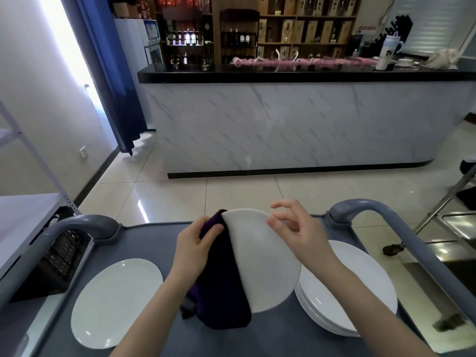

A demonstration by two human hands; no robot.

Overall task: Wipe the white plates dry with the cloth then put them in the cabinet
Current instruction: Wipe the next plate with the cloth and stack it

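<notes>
A white plate (265,261) is held tilted above the grey cart (144,238), its underside facing me. A dark purple cloth (221,284) drapes over the plate's left half. My left hand (195,246) grips the cloth against the plate's left edge. My right hand (293,228) pinches the plate's upper right rim with thumb and fingers, the other fingers spread. A single white plate (116,302) lies on the cart at the left. A stack of white plates (355,292) sits on the cart at the right, partly behind the held plate.
The cart has grey handles at left (77,225) and right (373,207). A white shelf unit (23,217) stands at the left. A marble-fronted counter (283,124) lies ahead across tiled floor. Metal chair legs (443,202) stand at the right.
</notes>
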